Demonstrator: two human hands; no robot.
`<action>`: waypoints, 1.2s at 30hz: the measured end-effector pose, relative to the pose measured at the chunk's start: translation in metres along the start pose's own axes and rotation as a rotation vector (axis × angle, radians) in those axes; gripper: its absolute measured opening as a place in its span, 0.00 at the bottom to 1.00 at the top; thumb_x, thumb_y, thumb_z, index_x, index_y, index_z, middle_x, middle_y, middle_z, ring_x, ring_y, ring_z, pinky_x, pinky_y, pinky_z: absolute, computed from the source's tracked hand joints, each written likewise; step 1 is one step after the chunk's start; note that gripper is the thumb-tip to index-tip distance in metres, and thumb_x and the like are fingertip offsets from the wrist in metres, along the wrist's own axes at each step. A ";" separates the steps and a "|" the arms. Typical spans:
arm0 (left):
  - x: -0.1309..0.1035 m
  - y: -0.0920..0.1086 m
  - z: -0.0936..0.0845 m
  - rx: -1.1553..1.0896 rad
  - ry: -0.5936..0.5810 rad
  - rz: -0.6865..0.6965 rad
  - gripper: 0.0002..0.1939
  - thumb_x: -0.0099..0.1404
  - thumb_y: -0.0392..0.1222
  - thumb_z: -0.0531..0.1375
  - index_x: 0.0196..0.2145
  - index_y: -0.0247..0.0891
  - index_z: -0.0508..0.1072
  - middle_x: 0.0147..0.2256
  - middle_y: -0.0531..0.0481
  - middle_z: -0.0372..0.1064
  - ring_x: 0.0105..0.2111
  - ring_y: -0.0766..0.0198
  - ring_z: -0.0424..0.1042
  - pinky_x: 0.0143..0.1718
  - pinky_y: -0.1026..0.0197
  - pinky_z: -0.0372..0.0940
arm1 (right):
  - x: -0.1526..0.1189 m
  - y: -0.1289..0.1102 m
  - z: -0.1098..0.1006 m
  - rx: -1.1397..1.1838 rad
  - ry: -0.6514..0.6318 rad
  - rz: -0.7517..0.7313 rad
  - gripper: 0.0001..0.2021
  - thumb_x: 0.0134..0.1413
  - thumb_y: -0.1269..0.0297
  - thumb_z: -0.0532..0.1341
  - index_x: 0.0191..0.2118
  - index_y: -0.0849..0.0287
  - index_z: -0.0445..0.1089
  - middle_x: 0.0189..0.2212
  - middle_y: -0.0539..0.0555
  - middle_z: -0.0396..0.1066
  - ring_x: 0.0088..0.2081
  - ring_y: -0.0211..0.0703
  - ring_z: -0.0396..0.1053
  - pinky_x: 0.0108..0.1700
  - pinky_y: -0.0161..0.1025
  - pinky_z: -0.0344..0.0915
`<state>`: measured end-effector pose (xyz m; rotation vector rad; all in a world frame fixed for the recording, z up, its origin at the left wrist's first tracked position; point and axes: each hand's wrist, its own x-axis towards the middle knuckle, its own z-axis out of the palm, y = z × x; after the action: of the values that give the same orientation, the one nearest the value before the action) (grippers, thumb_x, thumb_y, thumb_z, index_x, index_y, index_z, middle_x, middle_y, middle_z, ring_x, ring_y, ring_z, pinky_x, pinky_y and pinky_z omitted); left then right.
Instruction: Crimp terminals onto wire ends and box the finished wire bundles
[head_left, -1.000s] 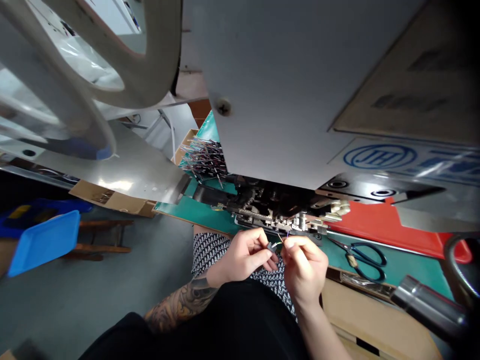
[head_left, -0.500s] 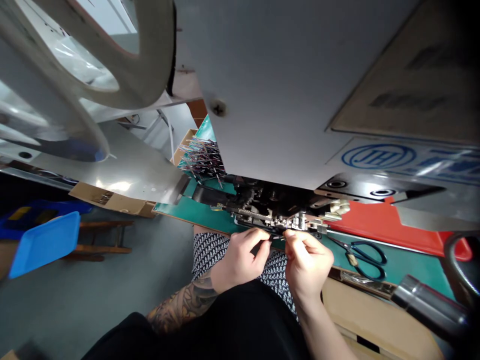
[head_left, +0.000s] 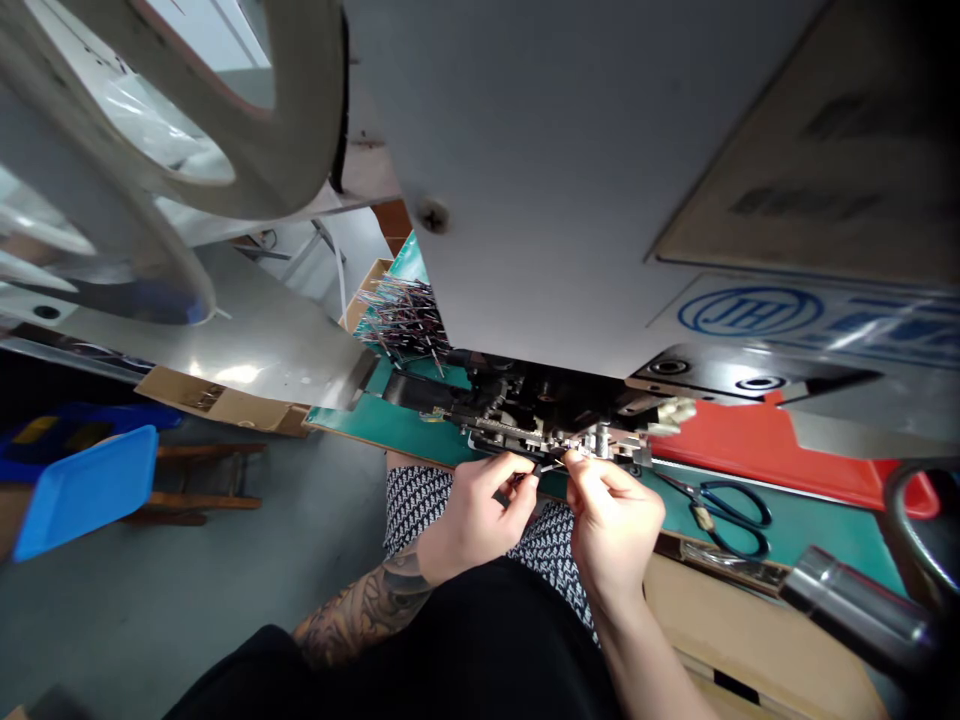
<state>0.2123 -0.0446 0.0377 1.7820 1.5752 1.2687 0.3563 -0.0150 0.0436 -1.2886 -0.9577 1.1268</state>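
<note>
My left hand [head_left: 480,512] and my right hand [head_left: 613,515] are both closed in a pinch, close together at the front of a grey machine [head_left: 525,180]. A short, thin, pale wire [head_left: 552,467] spans the small gap between their fingertips. The left fingers are closed around its dark end, mostly hidden by the thumb. At its other end, the right thumb and forefinger press together. Just beyond the fingertips is the machine's metal working head [head_left: 592,440].
Many dark, thin wires [head_left: 405,318] lie heaped behind the machine head. Scissors [head_left: 724,515] rest on the green table mat [head_left: 810,530], beside a red tray [head_left: 757,445]. A blue tray [head_left: 86,492] and a wooden stool [head_left: 202,480] stand at the left. Large reels [head_left: 300,110] hang upper left.
The left fingertips have tilted slightly, and more of the wire shows between the hands. My right hand has shifted a little left. The rest of the view has barely moved.
</note>
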 end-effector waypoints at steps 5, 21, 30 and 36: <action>0.005 -0.002 -0.006 0.100 0.019 0.178 0.07 0.72 0.30 0.60 0.41 0.36 0.79 0.35 0.46 0.81 0.33 0.61 0.80 0.37 0.60 0.74 | 0.002 -0.008 -0.004 -0.066 -0.021 0.032 0.19 0.56 0.56 0.74 0.20 0.60 0.75 0.16 0.47 0.64 0.20 0.34 0.58 0.23 0.34 0.55; 0.006 -0.007 -0.023 -0.460 -0.324 -0.388 0.07 0.71 0.41 0.63 0.38 0.34 0.76 0.28 0.50 0.77 0.25 0.67 0.76 0.27 0.67 0.69 | -0.005 0.008 -0.003 0.233 -0.262 0.252 0.14 0.60 0.51 0.71 0.30 0.56 0.83 0.19 0.50 0.73 0.18 0.36 0.60 0.21 0.34 0.53; 0.015 -0.002 -0.027 -0.680 -0.454 -0.549 0.06 0.66 0.41 0.62 0.33 0.35 0.73 0.24 0.54 0.71 0.19 0.72 0.66 0.20 0.70 0.59 | 0.003 0.001 -0.015 0.155 -0.330 0.173 0.13 0.57 0.55 0.74 0.28 0.58 0.83 0.17 0.50 0.72 0.17 0.35 0.61 0.21 0.33 0.57; 0.013 0.005 -0.020 -0.466 -0.297 -0.403 0.05 0.69 0.39 0.62 0.36 0.35 0.75 0.27 0.49 0.76 0.24 0.67 0.73 0.27 0.66 0.66 | -0.002 0.008 -0.009 0.213 -0.140 0.135 0.12 0.57 0.57 0.74 0.29 0.59 0.82 0.18 0.49 0.71 0.18 0.34 0.62 0.21 0.32 0.58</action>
<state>0.1974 -0.0386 0.0561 1.2205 1.2584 1.0156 0.3644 -0.0191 0.0350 -1.1257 -0.8357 1.4000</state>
